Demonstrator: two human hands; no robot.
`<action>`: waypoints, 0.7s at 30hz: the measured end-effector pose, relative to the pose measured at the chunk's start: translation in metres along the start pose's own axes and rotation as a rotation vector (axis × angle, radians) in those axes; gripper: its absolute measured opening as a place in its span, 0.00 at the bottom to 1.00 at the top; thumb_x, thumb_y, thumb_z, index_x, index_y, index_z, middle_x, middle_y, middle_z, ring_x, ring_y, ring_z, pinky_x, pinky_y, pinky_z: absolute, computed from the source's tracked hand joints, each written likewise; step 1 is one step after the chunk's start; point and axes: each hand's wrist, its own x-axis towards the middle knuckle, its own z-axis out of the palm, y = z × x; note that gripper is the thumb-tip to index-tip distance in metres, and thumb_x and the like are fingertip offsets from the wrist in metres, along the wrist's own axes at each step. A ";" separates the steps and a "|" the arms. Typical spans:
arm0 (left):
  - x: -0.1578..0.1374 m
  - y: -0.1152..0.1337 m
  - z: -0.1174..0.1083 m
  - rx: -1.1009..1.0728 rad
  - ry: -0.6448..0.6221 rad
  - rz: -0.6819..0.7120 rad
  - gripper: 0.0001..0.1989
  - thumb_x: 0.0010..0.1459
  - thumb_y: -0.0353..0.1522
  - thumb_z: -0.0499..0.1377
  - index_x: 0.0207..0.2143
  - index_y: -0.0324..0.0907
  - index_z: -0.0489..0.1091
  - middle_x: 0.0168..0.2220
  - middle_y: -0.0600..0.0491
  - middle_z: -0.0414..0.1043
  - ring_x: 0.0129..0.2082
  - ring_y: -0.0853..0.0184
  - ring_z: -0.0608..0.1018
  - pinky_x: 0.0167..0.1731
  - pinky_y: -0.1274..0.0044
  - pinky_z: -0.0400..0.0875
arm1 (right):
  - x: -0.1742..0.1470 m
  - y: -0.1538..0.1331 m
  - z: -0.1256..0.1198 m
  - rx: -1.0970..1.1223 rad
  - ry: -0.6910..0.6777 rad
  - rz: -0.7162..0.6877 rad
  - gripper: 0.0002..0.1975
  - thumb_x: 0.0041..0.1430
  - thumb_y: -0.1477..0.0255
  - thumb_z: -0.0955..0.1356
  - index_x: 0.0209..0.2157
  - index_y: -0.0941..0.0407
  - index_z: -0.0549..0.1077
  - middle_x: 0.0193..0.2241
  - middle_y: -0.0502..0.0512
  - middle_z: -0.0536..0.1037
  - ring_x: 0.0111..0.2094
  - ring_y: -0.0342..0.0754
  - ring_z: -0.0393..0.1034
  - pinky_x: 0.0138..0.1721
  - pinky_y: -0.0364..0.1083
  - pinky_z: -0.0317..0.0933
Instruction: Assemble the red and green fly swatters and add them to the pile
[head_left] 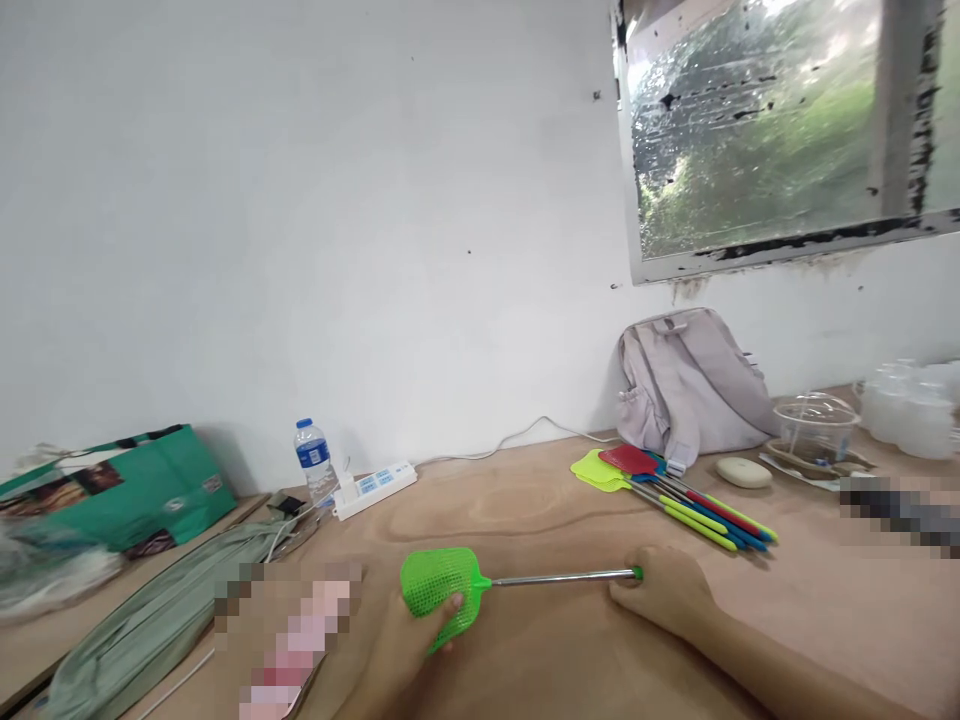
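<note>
A green fly swatter (442,585) with a metal telescopic shaft lies level between my hands, just above the wooden table (517,500). My left hand (411,635) grips its mesh head, thumb over the front face. Around the handle at the other end, my right hand (667,590) is closed; only a bit of the green grip shows beside the fist. Beyond my right hand rests a pile of several fly swatters (694,508) in yellow, red and blue, their heads overlapping toward the wall.
Along the wall stand a green bag (180,500), a water bottle (313,465), a white power strip (375,488) and a pale backpack (690,385). An oval cream object (742,472) and a clear plastic container (816,425) sit at right. Grey-green cloth (150,610) lies at left.
</note>
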 end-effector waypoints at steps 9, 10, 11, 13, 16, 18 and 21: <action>-0.006 0.021 -0.009 -0.051 -0.020 -0.026 0.27 0.34 0.41 0.67 0.36 0.36 0.69 0.35 0.44 0.74 0.33 0.57 0.76 0.23 0.71 0.73 | 0.031 -0.007 -0.015 -0.077 0.007 -0.094 0.12 0.46 0.66 0.63 0.18 0.55 0.73 0.22 0.58 0.76 0.27 0.52 0.69 0.24 0.44 0.48; -0.004 0.019 -0.012 -0.061 -0.009 -0.014 0.27 0.34 0.41 0.67 0.37 0.36 0.68 0.35 0.44 0.74 0.33 0.57 0.76 0.23 0.71 0.73 | 0.033 -0.010 -0.018 -0.079 0.012 -0.094 0.12 0.47 0.66 0.63 0.18 0.55 0.73 0.22 0.58 0.76 0.27 0.52 0.70 0.24 0.44 0.48; -0.001 0.016 -0.015 -0.073 0.002 -0.008 0.27 0.34 0.41 0.67 0.38 0.37 0.68 0.36 0.45 0.74 0.33 0.57 0.76 0.22 0.71 0.73 | 0.035 -0.013 -0.021 -0.080 0.014 -0.095 0.12 0.47 0.66 0.62 0.18 0.55 0.73 0.21 0.57 0.76 0.27 0.53 0.70 0.24 0.44 0.48; 0.005 0.011 -0.021 -0.091 -0.008 -0.007 0.27 0.34 0.40 0.67 0.38 0.38 0.67 0.36 0.46 0.74 0.33 0.57 0.76 0.21 0.72 0.73 | 0.037 -0.017 -0.028 -0.087 0.014 -0.100 0.12 0.47 0.66 0.62 0.18 0.55 0.73 0.21 0.58 0.76 0.27 0.53 0.70 0.23 0.44 0.47; 0.008 0.014 -0.021 -0.098 -0.080 0.003 0.24 0.35 0.40 0.67 0.36 0.38 0.69 0.34 0.47 0.75 0.31 0.59 0.76 0.21 0.73 0.72 | 0.035 -0.028 -0.031 -0.093 0.008 -0.112 0.11 0.46 0.67 0.63 0.19 0.55 0.73 0.21 0.58 0.76 0.27 0.53 0.70 0.23 0.43 0.47; 0.006 0.023 -0.014 -0.084 -0.125 0.013 0.22 0.36 0.40 0.67 0.35 0.39 0.69 0.33 0.48 0.75 0.31 0.59 0.76 0.22 0.73 0.72 | 0.030 -0.039 -0.029 -0.036 -0.012 -0.147 0.09 0.45 0.67 0.64 0.20 0.56 0.73 0.21 0.57 0.75 0.26 0.51 0.69 0.22 0.42 0.46; 0.000 0.043 0.002 -0.042 -0.180 0.008 0.21 0.34 0.38 0.67 0.33 0.40 0.70 0.34 0.49 0.75 0.33 0.58 0.76 0.22 0.73 0.73 | 0.021 -0.057 -0.022 0.074 -0.040 -0.195 0.08 0.44 0.68 0.64 0.19 0.56 0.71 0.20 0.55 0.74 0.23 0.47 0.67 0.21 0.41 0.44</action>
